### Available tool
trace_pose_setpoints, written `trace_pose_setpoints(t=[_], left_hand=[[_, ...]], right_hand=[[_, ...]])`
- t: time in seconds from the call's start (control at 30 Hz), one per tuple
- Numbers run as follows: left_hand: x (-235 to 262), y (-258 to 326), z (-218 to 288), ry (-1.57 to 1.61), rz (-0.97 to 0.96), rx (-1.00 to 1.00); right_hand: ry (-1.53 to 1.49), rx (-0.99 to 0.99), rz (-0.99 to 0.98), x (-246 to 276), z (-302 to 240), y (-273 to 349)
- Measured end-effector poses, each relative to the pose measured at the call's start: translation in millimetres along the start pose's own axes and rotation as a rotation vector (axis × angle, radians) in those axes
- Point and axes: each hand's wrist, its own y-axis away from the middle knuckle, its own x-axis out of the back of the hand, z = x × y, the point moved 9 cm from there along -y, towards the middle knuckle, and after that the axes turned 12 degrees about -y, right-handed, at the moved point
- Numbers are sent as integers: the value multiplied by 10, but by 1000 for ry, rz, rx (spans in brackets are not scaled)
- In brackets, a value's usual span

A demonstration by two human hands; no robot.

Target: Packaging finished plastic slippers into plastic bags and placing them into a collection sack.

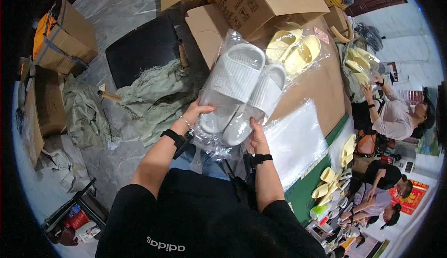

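Note:
A pair of pale grey slide sandals (240,71) lies inside a clear plastic bag, held up in front of my body. My left hand (198,113) grips the bag's near left edge, thumb on top. On the near right side, my right hand (256,137) pinches the bag beside one sandal's heel. Just beyond, a bagged pair of yellow slide sandals (293,48) rests on the table. Right of my right hand lies a stack of clear plastic bags (298,146), partly on brown cardboard (326,99) and partly on a green mat (302,195).
A large cardboard box (270,1) stands at the far side. On the left are a black seat (142,48), grey-green woven sacks (158,95) and another carton (70,39). Several people work along the right; one person (396,116) handles bagged yellow sandals. Loose yellow sandals (326,183) sit near them.

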Motion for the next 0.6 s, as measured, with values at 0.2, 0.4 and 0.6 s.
trace_pose_setpoints(t=[0.2,0.4,0.6], left_hand=[[224,214,-144,22,22,18],[543,703,-618,21,51,213],[859,1697,-525,205,18,93]], right_hand=[[9,-42,-44,-93,196,135],[130,-32,-43,-137,456,325],[426,-206,-43,-1022,934,709]])
